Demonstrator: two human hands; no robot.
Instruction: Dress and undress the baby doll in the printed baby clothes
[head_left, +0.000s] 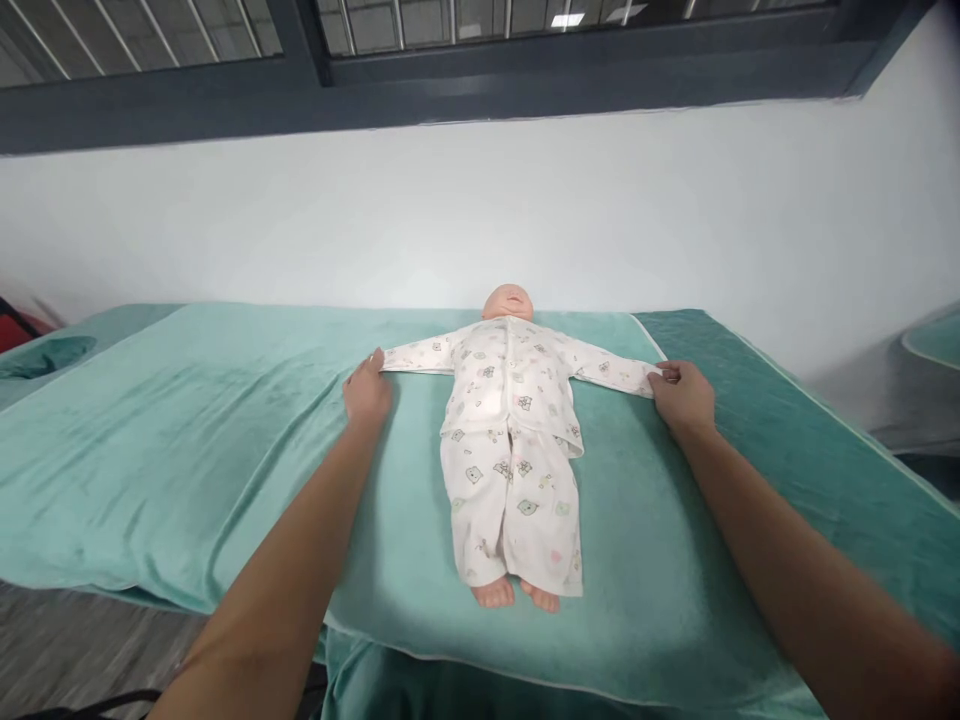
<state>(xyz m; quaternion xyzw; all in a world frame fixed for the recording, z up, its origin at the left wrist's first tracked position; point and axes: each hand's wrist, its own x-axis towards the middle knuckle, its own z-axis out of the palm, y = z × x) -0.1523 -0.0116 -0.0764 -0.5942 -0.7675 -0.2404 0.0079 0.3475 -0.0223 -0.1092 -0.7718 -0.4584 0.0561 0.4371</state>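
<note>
Left hand (pixel 368 388) and right hand (pixel 684 397) wide apart, doll (pixel 513 435) lying on back between them. Long axis runs straight ahead: head (pixel 508 300) pointing away, just beyond hands, feet (pixel 493 594) well nearer. Left hand closed in pinch on end of one sleeve (pixel 420 357), right hand likewise on other sleeve (pixel 615 373); both spread outward from shirt (pixel 487 372). Green sheet (pixel 637 560) under doll and beneath both hands.

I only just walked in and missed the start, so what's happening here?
A person's bare left hand and bare right hand hold the sleeve ends of a white, printed fabric top, both sleeves out sideways. It's worn by a bald, pinkish baby doll lying face up on a green cloth, in white printed fabric trousers, bare feet showing.
</note>
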